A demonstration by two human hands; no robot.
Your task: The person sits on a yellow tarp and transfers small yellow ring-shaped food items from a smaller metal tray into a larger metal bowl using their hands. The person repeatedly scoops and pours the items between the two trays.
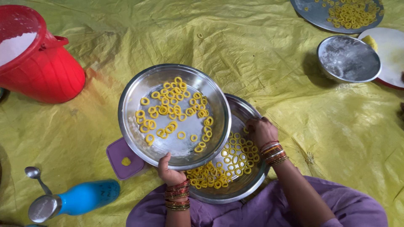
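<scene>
At nine to ten o'clock of the view a red plastic bucket (40,63) holding white powder stands on the yellow plastic sheet (261,54) that covers the floor. At seven o'clock a metal spoon (35,175) lies beside a blue bottle with a steel cap (78,199), which lies on its side. Just right of these, a purple lidded box (123,159) peeks out from under the upper round steel plate (174,115), which carries a loose scatter of small yellow dough rings (172,111). The left hand (169,171) grips this plate at its six o'clock rim, thumb over the edge, holding it above and partly across the lower round steel plate (242,187), where more rings lie packed toward the near side. The right hand (261,130) rests at that lower plate's two o'clock rim, fingers curled on the edge. So the hands are apart, each clamped on its own plate. By my reading, the step in hand is handling the ring-laden plates, one held over the other; a next move would call for keeping the upper plate level so the rings do not slide off. At one to two o'clock, well apart, sit a further steel plate of rings (320,14), an empty floured steel bowl (348,58) and a white round board (393,52).
</scene>
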